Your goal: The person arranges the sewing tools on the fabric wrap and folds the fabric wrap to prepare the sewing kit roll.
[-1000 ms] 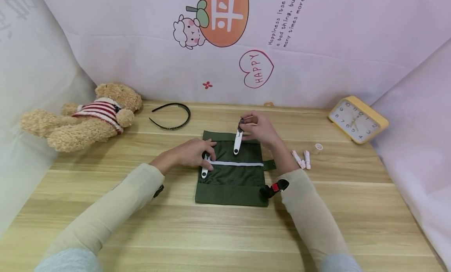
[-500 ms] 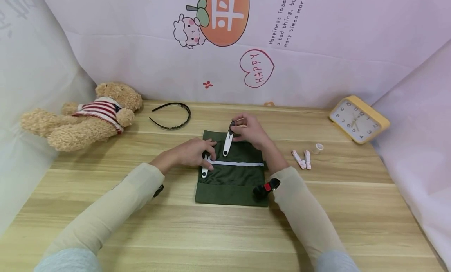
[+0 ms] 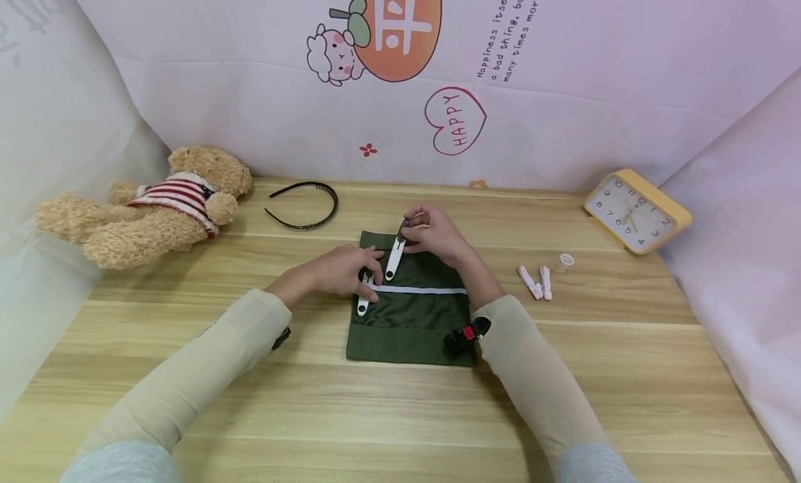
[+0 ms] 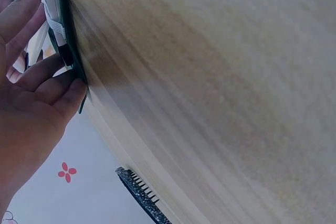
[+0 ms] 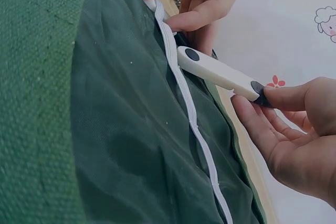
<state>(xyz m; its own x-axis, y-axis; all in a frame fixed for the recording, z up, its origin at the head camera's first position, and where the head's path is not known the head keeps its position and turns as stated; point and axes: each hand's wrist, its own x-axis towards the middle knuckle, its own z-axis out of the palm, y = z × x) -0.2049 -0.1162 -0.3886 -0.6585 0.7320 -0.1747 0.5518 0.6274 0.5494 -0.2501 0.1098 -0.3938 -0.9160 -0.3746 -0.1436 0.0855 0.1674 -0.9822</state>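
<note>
A green fabric roll [image 3: 409,345] lies unfolded on the table, with a white elastic band [image 3: 432,290] across its middle. My left hand [image 3: 341,271] is at its left side, thumb and index finger on either side of the band in the right wrist view. Below that hand, one slim white tool with black ends [image 3: 363,306] lies under the band, its upper part hidden by my fingers. My right hand [image 3: 438,236] pinches a matching white tool [image 5: 223,73] by its dark end. Its other end, with a black round spot, points at the band's upper edge, right at the elastic.
A teddy bear [image 3: 178,201] in a striped shirt lies at the left. Behind the roll is a black toothed headband [image 3: 336,203]. To the right are two small pale strips [image 3: 528,283], a small tape roll [image 3: 566,262] and a yellow alarm clock [image 3: 635,212].
My right hand has carried its white tool to the left and slightly nearer, toward my left hand. The left hand has stayed where it was on the band.
</note>
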